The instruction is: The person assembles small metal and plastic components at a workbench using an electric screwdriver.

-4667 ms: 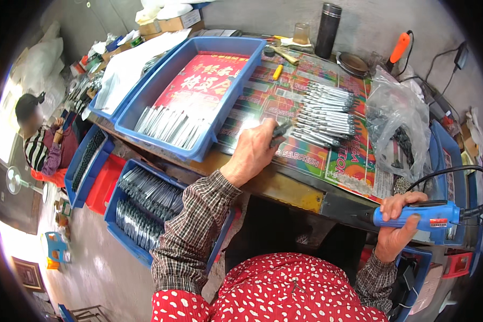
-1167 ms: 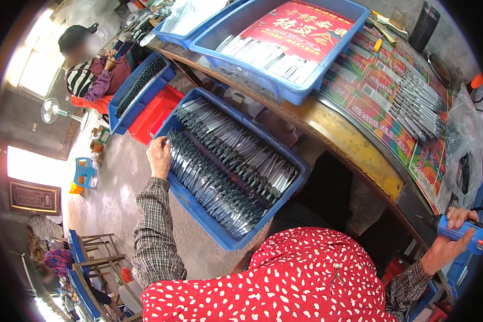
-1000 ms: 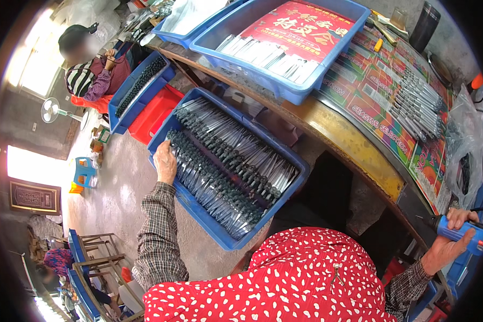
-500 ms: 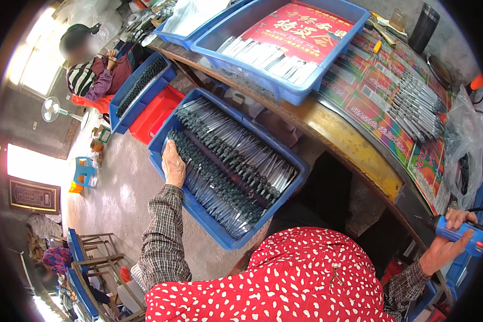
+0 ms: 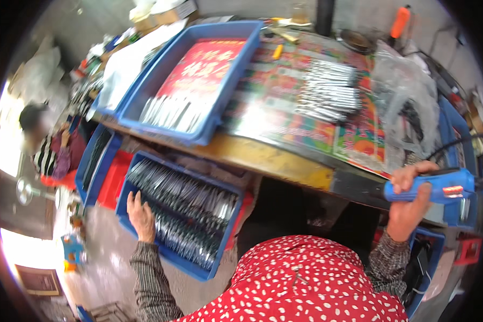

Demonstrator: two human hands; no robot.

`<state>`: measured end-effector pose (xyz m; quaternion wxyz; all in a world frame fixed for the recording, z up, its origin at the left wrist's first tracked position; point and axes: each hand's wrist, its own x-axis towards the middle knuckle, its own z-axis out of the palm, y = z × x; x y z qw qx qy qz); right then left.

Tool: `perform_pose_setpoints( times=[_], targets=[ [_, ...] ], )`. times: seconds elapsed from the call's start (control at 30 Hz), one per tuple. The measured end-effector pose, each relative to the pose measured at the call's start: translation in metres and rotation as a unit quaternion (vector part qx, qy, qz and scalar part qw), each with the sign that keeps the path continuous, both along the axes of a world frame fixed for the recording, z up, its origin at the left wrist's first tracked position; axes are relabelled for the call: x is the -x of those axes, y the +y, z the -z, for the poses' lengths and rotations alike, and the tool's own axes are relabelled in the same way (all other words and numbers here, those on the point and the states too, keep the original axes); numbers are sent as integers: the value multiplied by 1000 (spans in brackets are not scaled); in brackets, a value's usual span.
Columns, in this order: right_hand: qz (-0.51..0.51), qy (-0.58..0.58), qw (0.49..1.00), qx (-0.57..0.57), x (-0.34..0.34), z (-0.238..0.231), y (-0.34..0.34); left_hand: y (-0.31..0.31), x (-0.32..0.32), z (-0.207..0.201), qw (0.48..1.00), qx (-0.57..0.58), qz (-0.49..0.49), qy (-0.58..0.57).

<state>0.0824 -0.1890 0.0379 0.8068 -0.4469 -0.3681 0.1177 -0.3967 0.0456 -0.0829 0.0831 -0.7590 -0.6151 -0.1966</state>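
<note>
With twelve o'clock straight ahead of us, the blue rectangular plastic bin [image 5: 187, 268] lies at ten o'clock, below the worn yellow edge of the bench [image 5: 284, 159], its long axis running from ten to four. Our left hand [image 5: 141, 219] is much the nearer one, at the bin's nine o'clock side; from it the packed rows of slender dark-and-silver pieces [image 5: 190, 244] lie toward three and four o'clock. This hand is loosely spread, fingers parted and pointing toward twelve. We see nothing held in it, and blur keeps us from telling whether it touches the pieces or the bin wall.

Our right hand [image 5: 408, 201], at two o'clock and well apart from the left, is wrapped round a blue cylindrical power tool [image 5: 449, 185] whose dark nose points to nine.

Farther off on the bench, a bundle of thin silver rods [image 5: 330, 94] lies just past twelve, near a crumpled clear plastic bag [image 5: 400, 104] at one. A blue plastic tray [image 5: 242, 67] with a red printed sheet [image 5: 201, 67] stands at eleven.
</note>
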Motion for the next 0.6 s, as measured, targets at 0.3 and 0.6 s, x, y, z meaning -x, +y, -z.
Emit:
perform_pose_setpoints(
  times=[0.3,0.6],
  targets=[
    [-16,9,999,-43,0,-6,-3,-26,-179,-83,938,-37,311,-150],
    [3,-12,1000,-11,0,-9,-12,-33,-324,-95,852,-62,503,-134]
  ],
)
